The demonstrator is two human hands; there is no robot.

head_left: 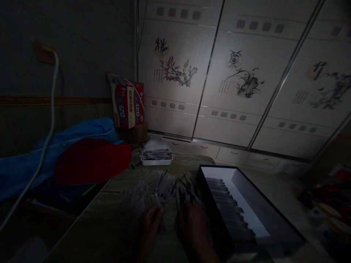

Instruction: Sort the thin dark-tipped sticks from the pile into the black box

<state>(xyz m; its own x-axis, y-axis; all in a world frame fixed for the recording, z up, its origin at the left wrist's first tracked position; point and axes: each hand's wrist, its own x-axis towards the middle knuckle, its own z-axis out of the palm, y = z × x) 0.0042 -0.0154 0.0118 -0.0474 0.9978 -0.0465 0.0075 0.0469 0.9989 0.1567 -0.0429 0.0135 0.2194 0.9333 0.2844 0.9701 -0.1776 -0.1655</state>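
The picture is dark and somewhat blurred. My left hand (pixel 151 221) is closed in a pinch at the table's middle, with a thin clear stick (pixel 158 200) rising from the fingers. My right hand (pixel 193 221) reaches down over a heap of thin black sticks (pixel 186 188); its fingertips are lost in shadow among them. Left of that heap lie loose pale, see-through sticks (pixel 163 183). Right of my right hand stands a dark-edged box (pixel 251 197) with a white inside, where a row of grey bundles (pixel 227 204) lies along the left side.
At the table's (pixel 109 215) far end, a white tray (pixel 156 163) holds more thin sticks. A red round-edged object (pixel 93 162) and blue cloth (pixel 79 129) lie to the left. A white cable (pixel 52 120) hangs from the wall. A red carton (pixel 127 106) stands before sliding cabinet doors (pixel 178 47).
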